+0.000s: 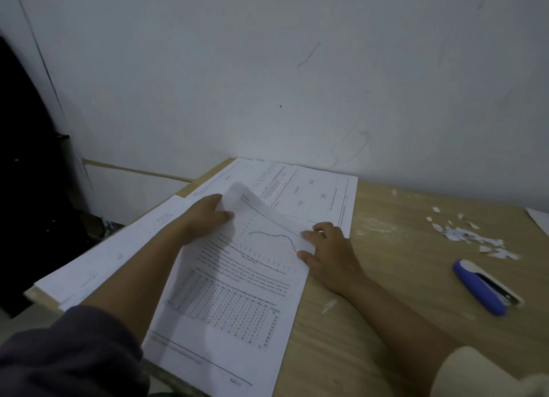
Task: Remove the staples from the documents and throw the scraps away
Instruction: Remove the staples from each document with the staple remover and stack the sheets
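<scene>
A printed document (237, 295) with a graph and a table lies on the wooden desk (386, 307) in front of me. Its top sheet curls up at the far end. My left hand (205, 218) grips that lifted sheet at the far left corner, thumb on the page. My right hand (329, 254) rests at the document's right edge, with thumb and fingertips pinching the paper near its corner. Any staple is hidden. A pile of torn paper scraps (472, 236) lies to the right. Near it rests a blue and white stapler (484, 286).
More printed sheets (309, 194) lie spread at the desk's back by the white wall. Another stack of pages (113, 254) lies along the left edge. A white sheet corner (539, 218) shows at the far right. A dark shape (29, 188) stands to the left.
</scene>
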